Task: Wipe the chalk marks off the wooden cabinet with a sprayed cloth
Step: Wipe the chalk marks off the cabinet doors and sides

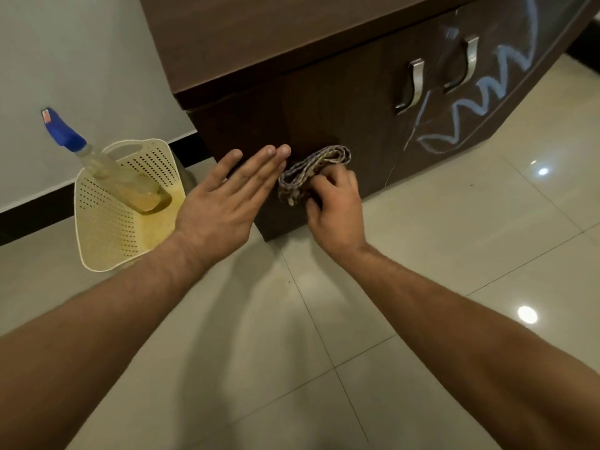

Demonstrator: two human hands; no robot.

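Cloth (313, 172), folded and patterned, is bunched in the right hand (336, 206) low against the dark wooden cabinet (324, 102); the left hand (224, 196) is spread flat and empty just beside it. That left door looks clean, but blue chalk marks (487, 92) still zigzag across the right door past the metal handles (410, 86), so most wiping seems left. Pale glossy floor tiles (292, 352); a spray bottle (107, 167) leans in a cream basket (107, 228) by the wall.

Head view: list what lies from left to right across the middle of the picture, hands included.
Spray bottle in the basket → open left hand → cloth gripped by the right hand → two cabinet handles → chalk marks on the cabinet door.
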